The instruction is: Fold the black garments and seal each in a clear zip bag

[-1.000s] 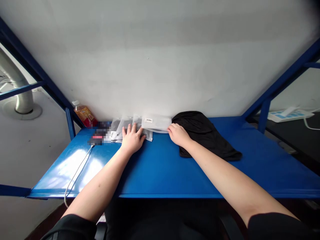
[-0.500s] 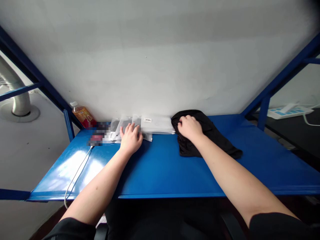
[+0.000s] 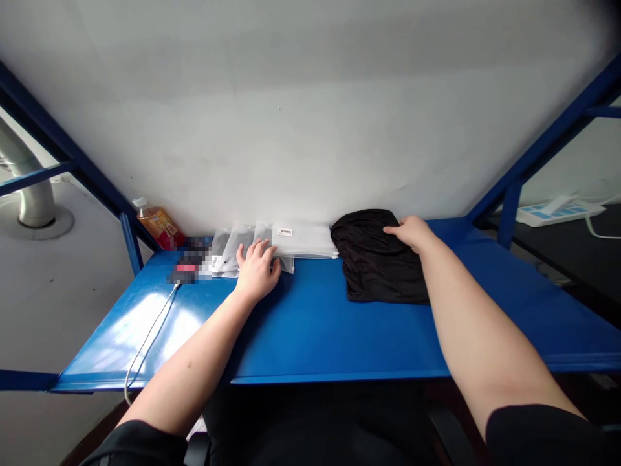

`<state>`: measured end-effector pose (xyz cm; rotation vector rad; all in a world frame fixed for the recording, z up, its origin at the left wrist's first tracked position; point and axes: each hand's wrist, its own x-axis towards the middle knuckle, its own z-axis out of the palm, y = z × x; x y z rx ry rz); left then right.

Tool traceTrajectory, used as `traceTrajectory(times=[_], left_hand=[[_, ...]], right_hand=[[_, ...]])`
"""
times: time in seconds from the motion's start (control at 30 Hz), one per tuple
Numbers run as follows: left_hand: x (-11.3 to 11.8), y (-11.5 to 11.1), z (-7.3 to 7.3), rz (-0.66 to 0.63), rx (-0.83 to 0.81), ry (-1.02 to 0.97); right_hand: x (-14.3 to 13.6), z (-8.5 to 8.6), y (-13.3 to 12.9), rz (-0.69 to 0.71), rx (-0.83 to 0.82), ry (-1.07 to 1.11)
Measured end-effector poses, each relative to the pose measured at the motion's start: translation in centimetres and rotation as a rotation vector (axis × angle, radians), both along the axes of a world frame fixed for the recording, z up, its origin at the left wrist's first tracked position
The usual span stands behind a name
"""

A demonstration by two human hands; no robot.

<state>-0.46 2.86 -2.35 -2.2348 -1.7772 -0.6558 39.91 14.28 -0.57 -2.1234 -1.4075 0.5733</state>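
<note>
While the left hand [image 3: 256, 272] lies flat, fingers spread, on the stack of frosted plastic bags [image 3: 272, 246] at the back of the blue bench [image 3: 310, 323], right hand [image 3: 411, 232] sits on the far right edge of the black cloth [image 3: 376, 262]. Right grip: fingers curled over the fabric, can't tell if it's pinched. Left grip wide, pressing only. Cloth lies bunched just right of the bags, against the wall. Orange bottle [image 3: 158, 223] at back left corner, white cable [image 3: 145, 343] trailing off the front edge.
</note>
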Motion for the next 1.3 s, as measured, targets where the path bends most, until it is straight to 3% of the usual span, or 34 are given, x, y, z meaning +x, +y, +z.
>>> traceTrajectory(times=[0.13, 0.3, 0.43, 0.57, 0.7, 0.77, 0.83, 0.9, 1.0, 1.07, 1.1, 1.13, 1.2, 1.3], left_hand=[[-0.1, -0.1, 0.4, -0.078, 0.017, -0.045], [0.2, -0.6, 1.1, -0.338, -0.007, -0.31], [1.0, -1.1, 1.6, -0.414, -0.257, -0.741], [1.7, -1.4, 1.8, -0.507, -0.584, -1.191], [1.2, -2.2, 2.7, -0.685, -0.84, -1.364], [0.4, -2.6, 3.6, -0.689, -0.911, -1.415], [-0.4, -2.6, 4.5, -0.629, -0.849, -1.509], [-1.0, -2.0, 4.9, -0.514, -0.676, -1.576], [-1.4, -0.6, 4.5, -0.168, -0.438, -1.389], [-1.3, -0.1, 3.8, 0.039, -0.261, -1.046], [-1.1, -0.1, 3.5, 0.078, -0.163, -0.851], [-0.9, -0.4, 3.4, 0.057, -0.078, -0.669], [0.0, -1.5, 3.5, -0.12, -0.022, -0.414], [1.9, -3.9, 4.1, -0.529, -0.274, -0.275]], right_hand=[[-1.5, 2.3, -1.9, 0.191, -0.031, 0.576], [-4.2, 6.3, -5.3, 0.415, 0.189, 0.677], [-7.4, 9.4, -9.0, 0.625, 0.281, 0.747], [-11.0, 11.3, -12.7, 0.77, 0.341, 0.871], [-13.1, 11.6, -14.9, 0.83, 0.377, 1.004], [-13.1, 11.1, -14.9, 0.803, 0.39, 1.051], [-12.8, 10.1, -13.8, 0.769, 0.388, 1.095], [-12.5, 8.5, -11.7, 0.737, 0.35, 1.119], [-12.6, 5.0, -8.1, 0.657, 0.202, 0.978], [-13.0, 2.6, -6.2, 0.525, 0.105, 0.738], [-13.3, 1.6, -5.6, 0.472, 0.086, 0.645], [-13.5, 0.8, -5.3, 0.443, 0.068, 0.588], [-14.1, 0.1, -5.2, 0.425, 0.061, 0.575], [-15.3, 0.8, -6.6, 0.486, 0.044, 0.764]])
